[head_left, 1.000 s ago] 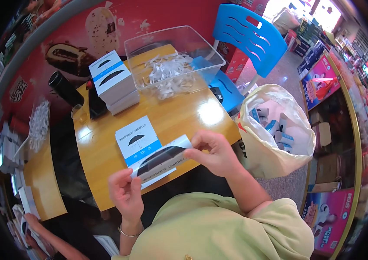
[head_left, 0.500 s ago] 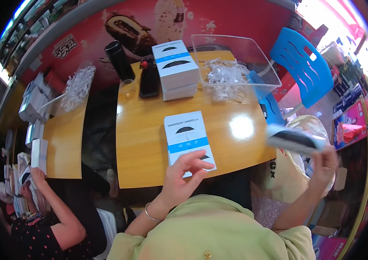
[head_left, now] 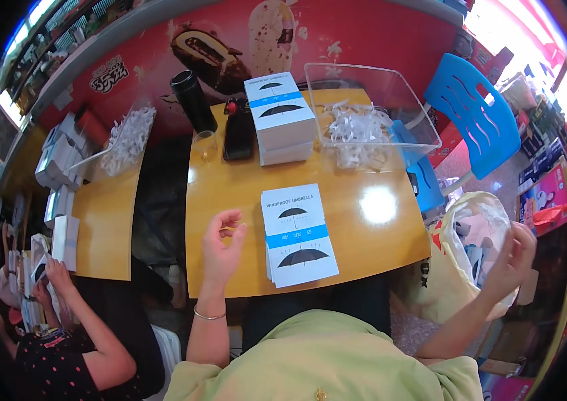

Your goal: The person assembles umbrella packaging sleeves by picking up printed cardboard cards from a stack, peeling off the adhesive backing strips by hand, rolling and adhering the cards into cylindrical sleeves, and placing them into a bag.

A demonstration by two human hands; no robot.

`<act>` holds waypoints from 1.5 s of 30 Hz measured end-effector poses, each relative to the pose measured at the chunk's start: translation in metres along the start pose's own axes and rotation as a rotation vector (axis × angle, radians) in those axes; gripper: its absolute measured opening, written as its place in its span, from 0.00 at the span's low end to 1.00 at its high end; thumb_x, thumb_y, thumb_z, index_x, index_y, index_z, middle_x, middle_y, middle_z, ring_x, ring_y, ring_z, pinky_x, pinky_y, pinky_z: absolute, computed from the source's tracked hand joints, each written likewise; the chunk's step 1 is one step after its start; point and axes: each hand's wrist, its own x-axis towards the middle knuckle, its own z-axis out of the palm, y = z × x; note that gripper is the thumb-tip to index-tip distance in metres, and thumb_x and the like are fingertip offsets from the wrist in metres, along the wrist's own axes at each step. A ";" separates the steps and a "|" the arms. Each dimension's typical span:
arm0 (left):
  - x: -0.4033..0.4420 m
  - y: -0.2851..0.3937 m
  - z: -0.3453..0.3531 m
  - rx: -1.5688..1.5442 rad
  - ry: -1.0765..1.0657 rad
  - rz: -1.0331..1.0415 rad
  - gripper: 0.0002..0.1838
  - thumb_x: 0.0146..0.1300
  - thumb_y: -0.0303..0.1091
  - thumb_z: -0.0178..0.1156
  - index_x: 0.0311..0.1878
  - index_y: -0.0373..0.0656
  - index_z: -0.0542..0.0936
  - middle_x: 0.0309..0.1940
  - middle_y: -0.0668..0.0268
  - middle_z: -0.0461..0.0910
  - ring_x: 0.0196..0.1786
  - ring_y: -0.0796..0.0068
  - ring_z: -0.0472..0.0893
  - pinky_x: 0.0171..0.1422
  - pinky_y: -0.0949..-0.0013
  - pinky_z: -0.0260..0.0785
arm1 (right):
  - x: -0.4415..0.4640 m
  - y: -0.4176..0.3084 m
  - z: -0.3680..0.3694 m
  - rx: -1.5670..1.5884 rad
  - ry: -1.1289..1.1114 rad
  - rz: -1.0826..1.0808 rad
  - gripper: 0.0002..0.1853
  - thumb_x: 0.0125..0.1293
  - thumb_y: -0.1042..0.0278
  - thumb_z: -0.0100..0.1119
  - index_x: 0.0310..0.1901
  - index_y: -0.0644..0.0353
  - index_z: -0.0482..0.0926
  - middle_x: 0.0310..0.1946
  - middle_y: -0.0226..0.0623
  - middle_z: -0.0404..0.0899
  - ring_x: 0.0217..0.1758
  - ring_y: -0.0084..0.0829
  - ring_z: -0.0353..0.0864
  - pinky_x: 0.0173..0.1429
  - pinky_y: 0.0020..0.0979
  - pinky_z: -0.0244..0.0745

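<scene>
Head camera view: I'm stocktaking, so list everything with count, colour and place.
Card pile: one, white and blue, table's near side
Card stack: one, white and blue, table's far side
Table: one, brown, centre
Bin: one, transparent, table's far right
Strips: many, white, in bin
Bottle: one, black, table's far left
Case: one, black, left of stack
Cup: one, transparent, left of case
Chair: one, blue, far right
Bag: one, cream, right of table
Loose cards: several, white and blue, in bag
Second table: one, brown, left
Goods: many, mixed colours, right edge
Co-worker: one, dark dotted top, lower left
Left hand: one, left of card pile
Right hand: one, by bag
</scene>
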 end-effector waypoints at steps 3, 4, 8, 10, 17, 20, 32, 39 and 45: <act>-0.002 -0.006 -0.005 0.061 0.024 -0.033 0.12 0.60 0.25 0.59 0.47 0.36 0.76 0.41 0.64 0.78 0.44 0.77 0.76 0.46 0.75 0.68 | -0.012 -0.034 0.036 0.117 -0.215 0.015 0.08 0.55 0.83 0.60 0.37 0.63 0.77 0.36 0.35 0.78 0.38 0.25 0.76 0.39 0.23 0.71; -0.004 -0.010 -0.005 0.078 0.024 -0.042 0.12 0.60 0.24 0.59 0.47 0.35 0.75 0.41 0.64 0.78 0.44 0.77 0.76 0.47 0.75 0.68 | -0.017 -0.043 0.047 0.169 -0.314 -0.026 0.09 0.54 0.84 0.59 0.37 0.64 0.77 0.35 0.36 0.77 0.36 0.24 0.76 0.39 0.22 0.71; -0.012 -0.031 -0.014 0.013 0.002 -0.129 0.11 0.61 0.25 0.58 0.47 0.35 0.75 0.40 0.65 0.78 0.44 0.78 0.76 0.49 0.75 0.67 | -0.036 -0.058 0.085 0.239 -0.838 -0.144 0.09 0.53 0.74 0.65 0.37 0.58 0.79 0.32 0.37 0.78 0.35 0.35 0.79 0.38 0.31 0.75; -0.014 -0.037 -0.019 0.028 -0.008 -0.161 0.10 0.61 0.24 0.57 0.47 0.35 0.75 0.40 0.65 0.77 0.44 0.78 0.76 0.49 0.75 0.67 | -0.054 -0.058 0.100 0.270 -1.022 -0.175 0.10 0.56 0.64 0.62 0.39 0.56 0.78 0.32 0.35 0.77 0.38 0.38 0.78 0.40 0.35 0.74; 0.012 -0.020 -0.020 0.150 -0.013 -0.059 0.09 0.62 0.24 0.56 0.45 0.35 0.75 0.39 0.66 0.76 0.43 0.80 0.75 0.50 0.75 0.66 | -0.108 -0.040 0.137 0.352 -1.177 -0.089 0.09 0.58 0.63 0.61 0.40 0.53 0.78 0.33 0.34 0.77 0.37 0.38 0.79 0.38 0.35 0.74; 0.042 -0.006 -0.019 0.161 -0.029 0.030 0.09 0.64 0.23 0.54 0.47 0.35 0.73 0.40 0.67 0.75 0.45 0.80 0.74 0.53 0.75 0.65 | -0.122 -0.033 0.144 0.378 -1.194 -0.072 0.09 0.58 0.64 0.62 0.40 0.53 0.78 0.32 0.34 0.77 0.36 0.38 0.78 0.38 0.35 0.74; 0.293 -0.034 0.008 0.347 0.067 0.339 0.14 0.66 0.27 0.51 0.54 0.35 0.71 0.50 0.54 0.76 0.55 0.65 0.77 0.60 0.68 0.66 | -0.169 -0.030 0.166 0.451 -1.042 0.172 0.05 0.53 0.65 0.67 0.27 0.54 0.82 0.23 0.34 0.76 0.27 0.33 0.77 0.30 0.32 0.71; 0.394 -0.120 0.048 0.758 0.078 0.053 0.18 0.62 0.31 0.52 0.52 0.30 0.72 0.49 0.41 0.75 0.55 0.45 0.74 0.61 0.57 0.65 | -0.173 -0.027 0.170 0.463 -0.978 0.151 0.06 0.49 0.68 0.69 0.25 0.57 0.81 0.22 0.35 0.78 0.21 0.29 0.78 0.26 0.27 0.71; 0.457 -0.217 0.049 0.693 0.121 -0.168 0.23 0.59 0.40 0.57 0.46 0.25 0.75 0.49 0.37 0.74 0.54 0.42 0.74 0.58 0.55 0.68 | -0.170 -0.027 0.174 0.458 -0.984 0.174 0.06 0.48 0.67 0.70 0.24 0.56 0.81 0.21 0.32 0.78 0.21 0.29 0.77 0.25 0.26 0.70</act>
